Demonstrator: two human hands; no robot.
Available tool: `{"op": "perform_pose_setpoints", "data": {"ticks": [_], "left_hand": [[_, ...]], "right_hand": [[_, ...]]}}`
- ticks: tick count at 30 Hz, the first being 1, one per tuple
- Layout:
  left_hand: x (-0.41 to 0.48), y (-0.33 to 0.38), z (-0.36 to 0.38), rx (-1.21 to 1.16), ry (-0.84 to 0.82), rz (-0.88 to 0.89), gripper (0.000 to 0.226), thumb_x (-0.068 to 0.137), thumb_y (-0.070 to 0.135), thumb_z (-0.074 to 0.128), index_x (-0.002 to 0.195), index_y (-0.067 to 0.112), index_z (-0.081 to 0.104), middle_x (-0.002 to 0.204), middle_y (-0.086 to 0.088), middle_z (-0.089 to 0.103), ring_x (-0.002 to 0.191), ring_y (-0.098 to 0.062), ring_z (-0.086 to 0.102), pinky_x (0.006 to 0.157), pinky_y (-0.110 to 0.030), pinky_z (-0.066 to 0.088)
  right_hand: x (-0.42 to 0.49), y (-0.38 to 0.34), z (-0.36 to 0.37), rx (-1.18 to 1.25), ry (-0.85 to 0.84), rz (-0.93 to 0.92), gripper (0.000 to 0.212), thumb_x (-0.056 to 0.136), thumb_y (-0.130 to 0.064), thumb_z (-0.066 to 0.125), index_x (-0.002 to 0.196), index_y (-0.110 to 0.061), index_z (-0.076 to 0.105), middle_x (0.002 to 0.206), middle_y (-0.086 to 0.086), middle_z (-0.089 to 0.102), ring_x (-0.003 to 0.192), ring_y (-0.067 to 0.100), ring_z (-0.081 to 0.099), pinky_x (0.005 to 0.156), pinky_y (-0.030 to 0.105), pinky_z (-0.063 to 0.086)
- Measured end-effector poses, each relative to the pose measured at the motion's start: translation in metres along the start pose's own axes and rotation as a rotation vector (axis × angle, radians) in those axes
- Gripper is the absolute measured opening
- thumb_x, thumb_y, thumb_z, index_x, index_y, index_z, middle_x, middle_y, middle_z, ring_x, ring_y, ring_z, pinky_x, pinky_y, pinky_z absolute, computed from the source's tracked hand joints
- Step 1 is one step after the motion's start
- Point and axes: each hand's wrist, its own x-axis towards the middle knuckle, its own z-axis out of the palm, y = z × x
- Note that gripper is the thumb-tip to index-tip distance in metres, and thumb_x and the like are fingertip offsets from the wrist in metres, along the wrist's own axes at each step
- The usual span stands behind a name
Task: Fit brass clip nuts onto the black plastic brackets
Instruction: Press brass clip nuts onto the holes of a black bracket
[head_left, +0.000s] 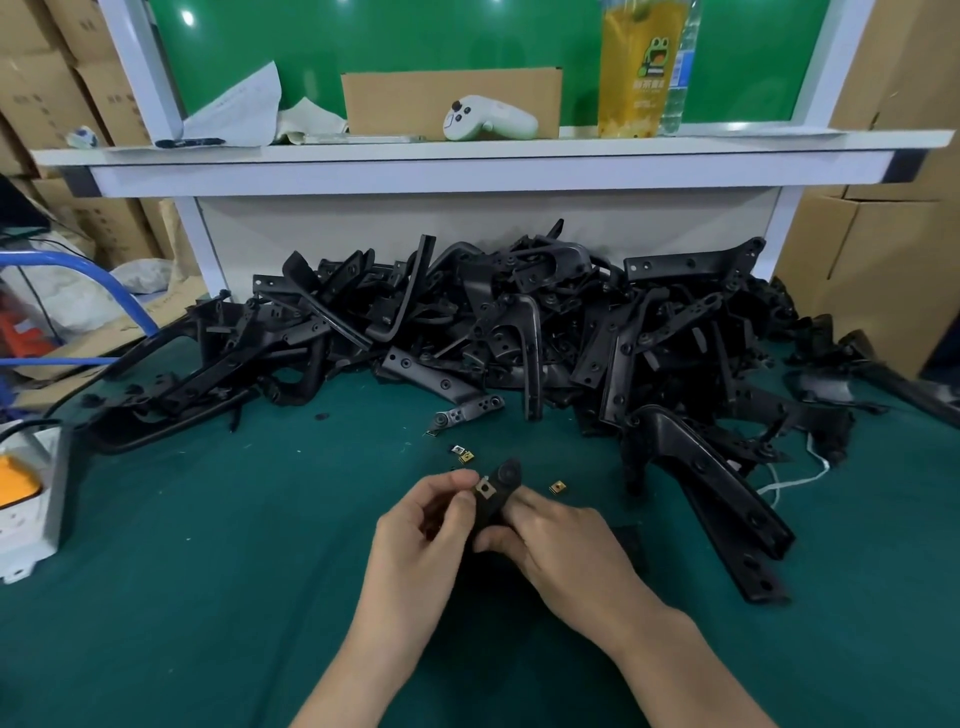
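A small black plastic bracket (500, 493) is held up over the green mat, its round end pointing away from me. My right hand (558, 538) grips its lower part. My left hand (423, 525) pinches a brass clip nut (485, 487) against the bracket's left edge, just below the round end. Loose brass clip nuts lie on the mat: two close together (462, 453) beyond my left hand, one (557, 486) to the right of the bracket.
A big heap of black brackets (519, 332) fills the back of the green mat (234, 545). A long black bracket (717, 493) lies to the right of my hands. A white power strip (28, 493) sits at the left edge. A shelf (467, 156) stands above the heap.
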Motion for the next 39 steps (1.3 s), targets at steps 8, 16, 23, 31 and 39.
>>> {"op": "perform_pose_setpoints", "data": {"ticks": [8, 16, 23, 31, 39], "left_hand": [[-0.002, 0.0, 0.001, 0.041, -0.016, -0.009, 0.021, 0.095, 0.011, 0.066, 0.102, 0.029, 0.075, 0.089, 0.01, 0.078, 0.084, -0.001, 0.071, 0.072, -0.008, 0.048], [-0.003, 0.001, 0.0, 0.153, -0.033, 0.049, 0.022, 0.098, 0.017, 0.062, 0.104, 0.036, 0.073, 0.087, 0.014, 0.077, 0.083, 0.0, 0.07, 0.073, -0.008, 0.048], [0.004, -0.013, -0.043, 0.86, -0.1, 0.148, 0.062, 0.089, 0.07, 0.033, 0.139, 0.037, 0.051, 0.136, 0.028, 0.046, 0.133, -0.002, 0.033, 0.113, -0.032, 0.029], [0.007, -0.019, -0.041, 1.045, -0.124, 0.278, 0.027, 0.096, 0.047, 0.059, 0.12, 0.036, 0.065, 0.122, 0.021, 0.053, 0.109, -0.01, 0.05, 0.098, -0.03, 0.037], [0.015, -0.018, -0.036, 0.972, 0.025, 0.289, 0.021, 0.101, 0.031, 0.056, 0.114, 0.02, 0.069, 0.104, 0.007, 0.057, 0.099, -0.015, 0.059, 0.081, -0.03, 0.05]], "right_hand": [[-0.001, 0.0, 0.0, -0.018, -0.007, -0.011, 0.078, 0.084, -0.075, 0.004, 0.115, -0.03, 0.06, 0.113, -0.013, 0.059, 0.094, 0.014, 0.062, 0.065, 0.033, 0.047], [-0.002, 0.002, 0.0, -0.001, -0.034, 0.021, 0.088, 0.079, -0.077, -0.004, 0.12, -0.03, 0.059, 0.123, -0.015, 0.057, 0.101, 0.013, 0.062, 0.069, 0.032, 0.045], [-0.003, 0.021, -0.009, 0.071, 0.035, 0.175, 0.079, 0.085, -0.077, 0.008, 0.118, -0.028, 0.06, 0.124, -0.018, 0.057, 0.103, 0.013, 0.062, 0.081, 0.037, 0.05], [-0.004, 0.028, -0.007, 0.082, 0.048, 0.219, 0.073, 0.088, -0.076, 0.01, 0.122, -0.034, 0.059, 0.124, -0.021, 0.057, 0.105, 0.01, 0.062, 0.084, 0.036, 0.051], [-0.005, 0.023, -0.004, 0.092, 0.005, 0.181, 0.073, 0.087, -0.077, 0.01, 0.122, -0.035, 0.059, 0.125, -0.021, 0.056, 0.102, 0.013, 0.063, 0.081, 0.037, 0.051]]}}
